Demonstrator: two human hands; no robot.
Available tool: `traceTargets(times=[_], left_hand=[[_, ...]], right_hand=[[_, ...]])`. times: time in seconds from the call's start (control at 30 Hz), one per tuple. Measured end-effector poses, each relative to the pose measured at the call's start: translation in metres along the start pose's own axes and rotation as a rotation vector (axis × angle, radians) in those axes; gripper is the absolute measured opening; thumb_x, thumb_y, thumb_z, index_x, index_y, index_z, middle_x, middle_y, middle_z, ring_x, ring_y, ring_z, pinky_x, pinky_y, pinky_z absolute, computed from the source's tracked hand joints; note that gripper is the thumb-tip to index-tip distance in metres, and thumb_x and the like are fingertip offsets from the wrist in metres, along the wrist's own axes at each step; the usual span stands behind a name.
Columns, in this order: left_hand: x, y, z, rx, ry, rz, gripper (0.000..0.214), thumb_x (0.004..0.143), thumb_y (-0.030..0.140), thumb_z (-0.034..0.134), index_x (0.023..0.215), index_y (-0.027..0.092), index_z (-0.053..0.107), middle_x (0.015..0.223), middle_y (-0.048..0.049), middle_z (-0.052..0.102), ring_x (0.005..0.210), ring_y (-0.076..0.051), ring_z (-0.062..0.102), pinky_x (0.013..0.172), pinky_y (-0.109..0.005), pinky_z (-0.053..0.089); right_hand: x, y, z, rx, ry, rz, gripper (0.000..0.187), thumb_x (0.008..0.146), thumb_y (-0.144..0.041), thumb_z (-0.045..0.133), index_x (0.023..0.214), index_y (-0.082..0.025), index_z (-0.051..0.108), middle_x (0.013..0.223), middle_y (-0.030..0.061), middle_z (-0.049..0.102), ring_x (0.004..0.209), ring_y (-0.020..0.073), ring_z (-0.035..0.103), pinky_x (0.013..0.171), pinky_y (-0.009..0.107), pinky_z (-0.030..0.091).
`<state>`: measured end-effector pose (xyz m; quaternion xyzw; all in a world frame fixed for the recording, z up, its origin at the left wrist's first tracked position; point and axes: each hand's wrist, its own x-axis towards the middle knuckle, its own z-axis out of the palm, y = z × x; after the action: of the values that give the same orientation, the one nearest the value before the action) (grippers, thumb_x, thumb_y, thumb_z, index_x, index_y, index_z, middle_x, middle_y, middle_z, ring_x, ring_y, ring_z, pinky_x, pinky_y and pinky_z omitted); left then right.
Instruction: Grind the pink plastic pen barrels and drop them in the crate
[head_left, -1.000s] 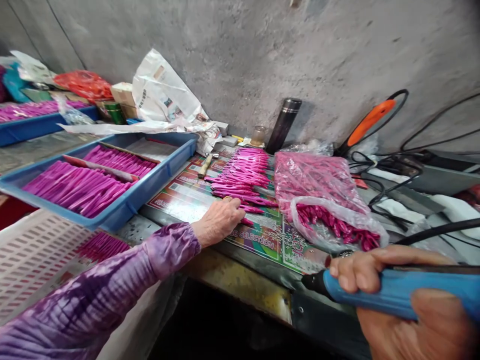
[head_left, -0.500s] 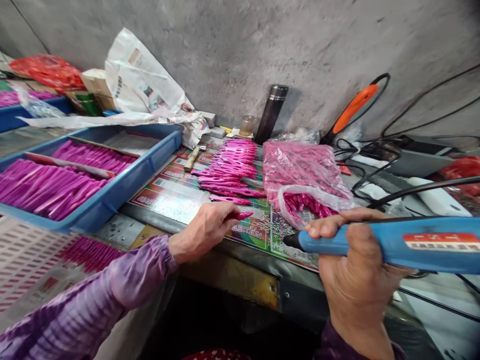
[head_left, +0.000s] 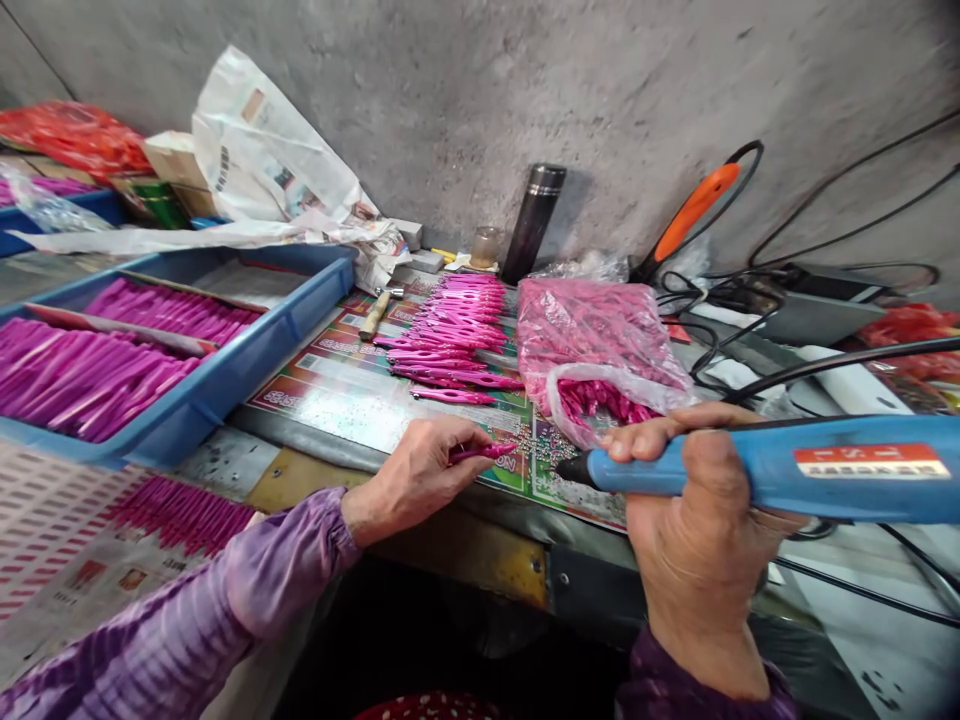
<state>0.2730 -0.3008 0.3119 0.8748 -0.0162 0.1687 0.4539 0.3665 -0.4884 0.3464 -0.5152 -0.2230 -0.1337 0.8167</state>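
My left hand pinches a slim pink pair of tweezers, its pointed end facing right over the printed mat. My right hand is wrapped round a blue electric screwdriver. The tool's black nose points left toward the held piece, with a gap between them. Tiny shiny bits, perhaps screws, lie scattered on the mat between both hands. Beyond my left hand runs a row of pink tweezers. A clear plastic bag full of pink pieces rests behind the screwdriver's nose.
On the left stands a blue tray holding stacked pink pieces. A small hammer lies by the row. Along the wall are a dark flask, a glass jar and an orange-handled tool. Black cables run across the right side.
My left hand has shifted slightly right and down, bringing the tweezers nearer the screwdriver's nose; more of the piece shows. The whole view has moved a little.
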Motion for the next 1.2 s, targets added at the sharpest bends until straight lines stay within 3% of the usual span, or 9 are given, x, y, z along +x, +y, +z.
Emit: traceTargets(times=[0.13,0.33,0.5,0.73,1.0,1.2], left_hand=[[-0.004,-0.002,0.009,0.043,-0.015,0.171,0.014,0.094,0.014,0.064,0.099,0.015,0.078,0.083,-0.0021,0.074,0.072,-0.013,0.064,0.066,-0.023,0.046],[-0.011,-0.003,0.03,0.364,-0.06,0.359,0.02,0.1,0.016,0.055,0.089,0.014,0.071,0.082,-0.0038,0.067,0.072,-0.015,0.062,0.064,-0.026,0.046],[-0.015,0.0,0.039,0.447,0.031,0.433,0.023,0.103,0.016,0.047,0.087,0.016,0.063,0.079,-0.0018,0.063,0.067,-0.014,0.057,0.059,-0.026,0.043],[-0.016,-0.001,0.041,0.505,0.166,0.518,0.025,0.105,0.017,0.043,0.083,0.019,0.056,0.074,-0.0005,0.059,0.064,-0.015,0.054,0.057,-0.028,0.041],[-0.018,0.002,0.04,0.529,0.193,0.563,0.025,0.106,0.017,0.044,0.084,0.019,0.055,0.073,-0.0002,0.061,0.063,-0.013,0.056,0.057,-0.026,0.043],[-0.018,0.003,0.039,0.558,0.191,0.572,0.017,0.105,0.016,0.043,0.098,0.018,0.058,0.076,-0.0011,0.065,0.064,-0.014,0.06,0.058,-0.026,0.046]], right_hand=[[0.001,-0.005,-0.001,0.012,-0.015,0.024,0.016,0.082,-0.034,0.073,0.085,-0.022,0.063,0.063,-0.0049,0.057,0.058,0.0146,0.054,0.061,0.035,0.051],[0.001,-0.015,-0.001,0.031,-0.027,0.086,0.029,0.079,-0.05,0.075,0.083,-0.025,0.062,0.06,-0.0057,0.055,0.056,0.0147,0.05,0.06,0.034,0.05],[0.003,-0.022,-0.002,0.039,-0.011,0.113,0.045,0.074,-0.069,0.075,0.082,-0.026,0.061,0.054,-0.0072,0.05,0.051,0.0148,0.046,0.056,0.034,0.049],[0.005,-0.028,-0.001,0.055,0.001,0.12,0.05,0.074,-0.075,0.073,0.077,-0.026,0.062,0.051,-0.0069,0.049,0.047,0.0146,0.044,0.049,0.032,0.047],[0.005,-0.031,-0.002,0.078,0.007,0.112,0.048,0.075,-0.072,0.072,0.075,-0.025,0.062,0.05,-0.0067,0.048,0.044,0.0137,0.045,0.046,0.031,0.045],[0.004,-0.031,-0.004,0.081,0.015,0.11,0.05,0.074,-0.074,0.073,0.075,-0.025,0.061,0.05,-0.0068,0.049,0.044,0.0136,0.045,0.047,0.031,0.045]])
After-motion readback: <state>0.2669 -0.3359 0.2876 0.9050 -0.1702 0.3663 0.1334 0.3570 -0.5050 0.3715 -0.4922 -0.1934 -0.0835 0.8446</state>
